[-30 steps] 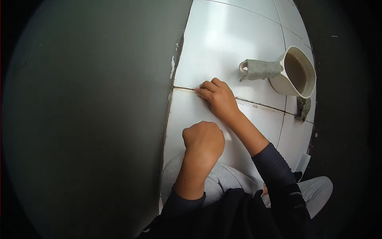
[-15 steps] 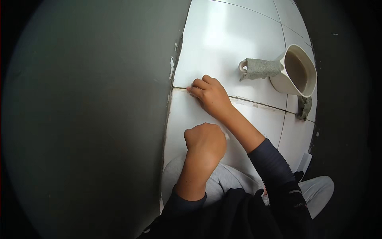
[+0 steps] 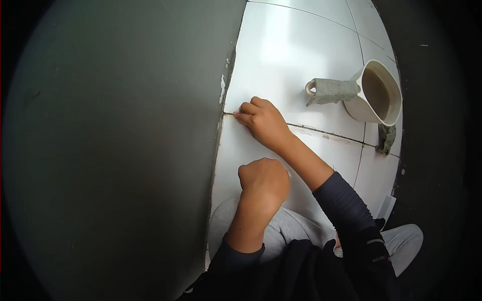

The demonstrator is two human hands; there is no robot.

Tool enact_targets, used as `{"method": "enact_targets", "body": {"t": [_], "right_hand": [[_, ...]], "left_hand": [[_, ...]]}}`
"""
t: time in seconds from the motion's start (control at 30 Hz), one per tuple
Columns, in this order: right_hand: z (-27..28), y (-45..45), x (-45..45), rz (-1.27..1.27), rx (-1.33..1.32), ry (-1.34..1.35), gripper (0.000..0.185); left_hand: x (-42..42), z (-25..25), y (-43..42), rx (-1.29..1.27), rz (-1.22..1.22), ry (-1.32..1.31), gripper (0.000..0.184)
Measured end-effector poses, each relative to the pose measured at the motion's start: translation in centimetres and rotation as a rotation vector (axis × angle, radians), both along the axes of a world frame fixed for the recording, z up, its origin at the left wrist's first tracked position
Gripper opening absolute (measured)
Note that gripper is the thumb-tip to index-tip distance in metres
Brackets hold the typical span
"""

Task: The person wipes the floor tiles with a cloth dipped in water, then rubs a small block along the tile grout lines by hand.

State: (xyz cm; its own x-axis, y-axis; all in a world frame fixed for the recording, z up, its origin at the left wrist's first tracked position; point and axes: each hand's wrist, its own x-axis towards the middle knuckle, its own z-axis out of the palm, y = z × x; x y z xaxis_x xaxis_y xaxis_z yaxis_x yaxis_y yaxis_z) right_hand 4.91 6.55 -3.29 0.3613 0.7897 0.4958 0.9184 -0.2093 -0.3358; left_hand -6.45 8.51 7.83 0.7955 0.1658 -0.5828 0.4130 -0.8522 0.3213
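Observation:
My right hand [image 3: 263, 123] reaches over the white tiles with its fingers pinched together. Its fingertips touch the dark grout line [image 3: 326, 133] close to where it meets the grey wall-like surface. Whatever sits between those fingertips, if anything, is hidden or too small to name. Nearer my body, my left hand [image 3: 265, 180] is curled into a fist above the tiles, back upward. The inside of that fist cannot be seen. Pale smudges lie along the grout to the right of my right hand.
A white dipper [image 3: 354, 108] of murky brown water stands at the right. A grey-green cloth [image 3: 334, 92] lies over its handle, and a dark crumpled cloth [image 3: 386, 139] is beside it. The dark grey surface [image 3: 125, 125] borders the tiles on the left.
The view has shifted slightly, moving the scene a little right and down. My right fingertips have slid left along the grout, closer to the grey edge. My left fist stays about the same.

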Motion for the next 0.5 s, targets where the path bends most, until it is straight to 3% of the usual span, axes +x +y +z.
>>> {"method": "enact_targets", "body": {"t": [0.13,0.2,0.37,0.5], "right_hand": [[-0.1,2.3,-0.4,0.007,0.059,-0.013,0.007],[-0.3,0.9,-0.3,0.016,-0.042,0.074,0.016],[1.2,-6.9,0.6,-0.092,-0.047,0.072,0.014],[1.1,-5.7,0.3,-0.083,-0.008,0.067,0.011]], "left_hand": [[-0.1,0.2,0.2,0.013,-0.004,-0.033,0.034],[0.0,0.6,0.5,0.012,-0.026,-0.002,0.033],[-0.2,-0.2,-0.3,0.034,-0.015,-0.012,0.033],[0.1,0.0,-0.7,0.007,-0.039,0.008,0.033]]}}
